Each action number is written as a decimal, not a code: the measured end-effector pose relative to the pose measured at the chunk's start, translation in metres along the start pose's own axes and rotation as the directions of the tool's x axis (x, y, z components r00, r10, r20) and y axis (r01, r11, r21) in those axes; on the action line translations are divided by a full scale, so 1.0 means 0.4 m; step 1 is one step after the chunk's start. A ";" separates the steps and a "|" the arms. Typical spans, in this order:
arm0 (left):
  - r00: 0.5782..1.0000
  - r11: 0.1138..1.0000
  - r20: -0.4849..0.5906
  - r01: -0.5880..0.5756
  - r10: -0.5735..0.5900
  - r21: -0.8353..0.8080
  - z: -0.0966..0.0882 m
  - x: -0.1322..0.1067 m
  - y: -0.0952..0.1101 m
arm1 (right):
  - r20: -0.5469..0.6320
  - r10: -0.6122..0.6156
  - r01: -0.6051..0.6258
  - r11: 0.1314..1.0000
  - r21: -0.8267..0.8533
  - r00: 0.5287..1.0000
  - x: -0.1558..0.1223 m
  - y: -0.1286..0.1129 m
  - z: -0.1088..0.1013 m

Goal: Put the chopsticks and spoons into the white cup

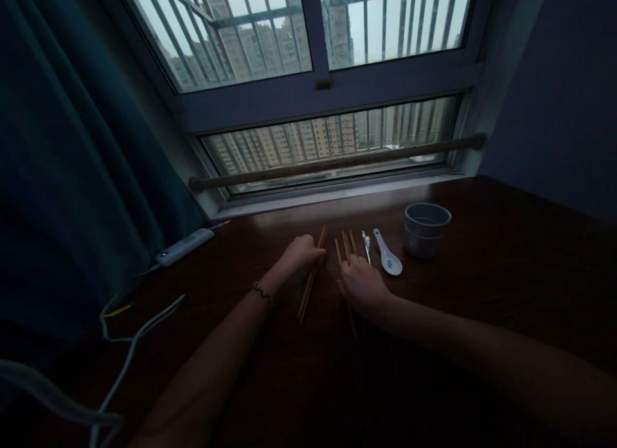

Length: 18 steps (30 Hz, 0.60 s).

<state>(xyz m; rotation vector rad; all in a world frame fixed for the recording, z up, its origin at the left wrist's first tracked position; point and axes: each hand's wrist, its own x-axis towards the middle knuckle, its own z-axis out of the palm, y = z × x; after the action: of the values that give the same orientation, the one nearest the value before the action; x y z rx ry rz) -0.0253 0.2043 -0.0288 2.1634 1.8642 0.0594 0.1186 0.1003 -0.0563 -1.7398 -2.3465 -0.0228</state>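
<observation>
Left hand: the left hand [299, 252] is closed around the left chopsticks [306, 297], thumb and fingers pinching them above their middle; a beaded bracelet [263, 292] circles the wrist.
Left chopsticks: a pair slanting from 1 o'clock to 7 o'clock, near ends close together.
Right hand: the right hand [362, 284], at 4 o'clock from the left one, bends over the right chopsticks [346, 243] and touches them; its fingertips are hidden, so I cannot tell whether they grip.
Right chopsticks: several sticks, far ends fanning out past the knuckles toward 11 o'clock; one near end shows below the hand at 7 o'clock.
Silver item: the silver item [365, 243] lies just beyond the right hand at 12 o'clock, too small to make out.
Spoon: the white spoon [391, 264], blue mark in its bowl, lies at 1 o'clock from that hand, handle pointing to 11.
Cup: the grey cup [423, 244] stands upright at 2 o'clock, near the spoon.
Tabletop: dark, glossy wood [506, 261] lies under everything named.
Power strip: the white power strip [186, 247] lies at 9 o'clock from the left hand, well apart.
Cable: the pale cable [128, 358] loops at 8 o'clock.
Window: the barred window [315, 24] rises at 12 o'clock.
</observation>
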 end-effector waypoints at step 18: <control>0.989 0.930 -0.141 -0.018 -0.037 -0.368 -0.121 -0.015 -0.022 | 0.136 0.010 -0.026 0.993 0.114 0.991 0.015 -0.001 0.004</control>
<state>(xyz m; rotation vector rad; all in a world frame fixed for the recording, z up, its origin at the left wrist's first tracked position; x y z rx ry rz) -0.0450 0.2087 0.0162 1.9315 1.7662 0.5370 0.1164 0.1059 -0.0565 -1.7575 -2.3723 0.2362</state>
